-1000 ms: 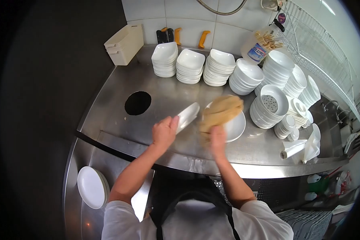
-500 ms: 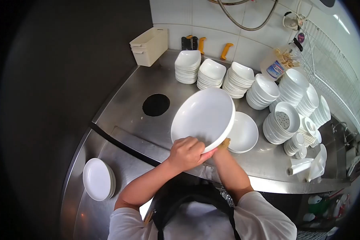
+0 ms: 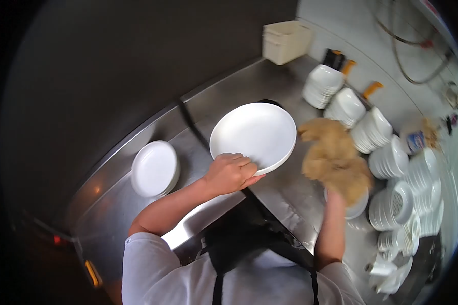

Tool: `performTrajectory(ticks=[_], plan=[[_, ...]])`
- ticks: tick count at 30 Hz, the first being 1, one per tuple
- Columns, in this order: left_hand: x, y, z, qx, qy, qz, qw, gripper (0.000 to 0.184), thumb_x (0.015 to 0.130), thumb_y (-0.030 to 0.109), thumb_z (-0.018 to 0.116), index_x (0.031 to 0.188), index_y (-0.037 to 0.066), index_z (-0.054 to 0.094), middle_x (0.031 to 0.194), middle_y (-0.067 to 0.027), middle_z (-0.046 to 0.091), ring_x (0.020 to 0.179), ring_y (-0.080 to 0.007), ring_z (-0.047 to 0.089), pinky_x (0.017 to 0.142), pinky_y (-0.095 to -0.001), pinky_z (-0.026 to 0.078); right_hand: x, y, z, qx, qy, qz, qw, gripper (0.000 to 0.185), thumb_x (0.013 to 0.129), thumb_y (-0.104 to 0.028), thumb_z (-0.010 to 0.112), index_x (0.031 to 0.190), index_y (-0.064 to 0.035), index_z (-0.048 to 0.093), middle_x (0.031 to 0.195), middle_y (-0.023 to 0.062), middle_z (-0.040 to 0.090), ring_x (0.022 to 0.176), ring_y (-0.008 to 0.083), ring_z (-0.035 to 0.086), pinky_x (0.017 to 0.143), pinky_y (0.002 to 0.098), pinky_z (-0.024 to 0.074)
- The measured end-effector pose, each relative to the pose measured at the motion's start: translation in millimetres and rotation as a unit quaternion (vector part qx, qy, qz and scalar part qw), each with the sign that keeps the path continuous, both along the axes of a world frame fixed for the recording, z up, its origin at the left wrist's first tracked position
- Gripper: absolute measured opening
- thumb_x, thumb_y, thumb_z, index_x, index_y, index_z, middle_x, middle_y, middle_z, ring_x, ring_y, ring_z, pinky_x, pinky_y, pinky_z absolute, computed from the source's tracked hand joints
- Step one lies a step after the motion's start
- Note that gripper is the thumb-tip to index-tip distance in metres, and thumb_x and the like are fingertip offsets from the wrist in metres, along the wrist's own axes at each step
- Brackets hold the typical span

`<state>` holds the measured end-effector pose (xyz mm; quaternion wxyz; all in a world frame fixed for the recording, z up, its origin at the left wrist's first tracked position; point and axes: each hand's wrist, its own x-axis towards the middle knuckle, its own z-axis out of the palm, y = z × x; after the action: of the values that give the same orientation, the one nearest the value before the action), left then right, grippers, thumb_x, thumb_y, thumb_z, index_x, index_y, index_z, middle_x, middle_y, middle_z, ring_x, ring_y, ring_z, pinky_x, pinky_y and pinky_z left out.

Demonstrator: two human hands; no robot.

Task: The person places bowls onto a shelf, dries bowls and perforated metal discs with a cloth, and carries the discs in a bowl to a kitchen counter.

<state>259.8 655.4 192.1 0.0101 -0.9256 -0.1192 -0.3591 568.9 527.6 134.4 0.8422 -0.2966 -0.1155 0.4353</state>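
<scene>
Fingers of the left hand [image 3: 231, 174] clasp a shallow round white dish [image 3: 254, 134], while a rumpled tan cloth [image 3: 336, 157] over the right hand [image 3: 334, 193] hides its finger spread.

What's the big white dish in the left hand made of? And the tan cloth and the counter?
Dish: probably glazed ceramic, maybe plastic; it's smooth with a soft shine.
Cloth: matte fabric, bunching in folds; blur hides the weave.
Counter: likely stainless steel; grey with bright reflections.
</scene>
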Motion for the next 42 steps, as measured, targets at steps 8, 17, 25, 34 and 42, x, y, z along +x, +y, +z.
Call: performTrajectory(ticks=[8, 17, 25, 34, 42], plan=[[-147, 0, -34, -0.027, 0.053, 0.300, 0.952, 0.036, 0.077, 0.028, 0.080, 0.063, 0.009, 0.053, 0.059, -0.0069, 0.055, 0.054, -0.0248, 0.060, 0.049, -0.0376, 0.048, 23, -2, 25, 0.093, 0.029, 0.049, 0.994, 0.051, 0.102, -0.039, 0.036, 0.142, -0.0086, 0.046, 0.134, 0.0139, 0.058, 0.112, 0.0341, 0.063, 0.085, 0.0471, 0.0566], [-222, -6, -86, -0.047, 0.101, 0.436, 0.893, 0.039, 0.079, 0.029, 0.079, 0.063, 0.008, 0.050, 0.061, -0.0089, 0.056, 0.055, -0.0278, 0.059, 0.052, -0.0407, 0.048, -19, 12, 7, 0.065, 0.095, 0.152, 0.982, 0.047, 0.101, -0.039, 0.039, 0.135, -0.0076, 0.050, 0.122, 0.0135, 0.063, 0.097, 0.0329, 0.067, 0.059, 0.0444, 0.0585], [-227, -9, -110, -0.071, 0.077, 0.448, 0.888, 0.038, 0.080, 0.027, 0.078, 0.064, 0.008, 0.049, 0.062, -0.0083, 0.053, 0.057, -0.0274, 0.057, 0.052, -0.0409, 0.046, -15, -15, 12, -0.006, 0.110, 0.078, 0.991, 0.052, 0.097, -0.046, 0.042, 0.133, -0.0094, 0.053, 0.120, 0.0120, 0.064, 0.097, 0.0317, 0.067, 0.063, 0.0452, 0.0573], [-226, -12, -117, -0.100, 0.076, 0.448, 0.885, 0.038, 0.080, 0.031, 0.078, 0.069, 0.007, 0.050, 0.069, -0.0093, 0.055, 0.065, -0.0300, 0.056, 0.059, -0.0426, 0.044, 24, -86, -27, -0.086, 0.033, -0.049, 0.995, 0.050, 0.099, -0.045, 0.043, 0.133, -0.0104, 0.053, 0.121, 0.0105, 0.064, 0.103, 0.0313, 0.066, 0.076, 0.0456, 0.0598], [-185, -10, -93, -0.060, -0.072, 0.421, 0.902, 0.064, 0.077, 0.053, 0.076, 0.113, 0.002, 0.059, 0.120, -0.0178, 0.057, 0.113, -0.0360, 0.050, 0.098, -0.0462, 0.034, 34, -129, -19, -0.084, -0.021, -0.201, 0.976, 0.050, 0.100, -0.045, 0.042, 0.133, -0.0086, 0.052, 0.120, 0.0118, 0.064, 0.102, 0.0312, 0.067, 0.078, 0.0460, 0.0605]])
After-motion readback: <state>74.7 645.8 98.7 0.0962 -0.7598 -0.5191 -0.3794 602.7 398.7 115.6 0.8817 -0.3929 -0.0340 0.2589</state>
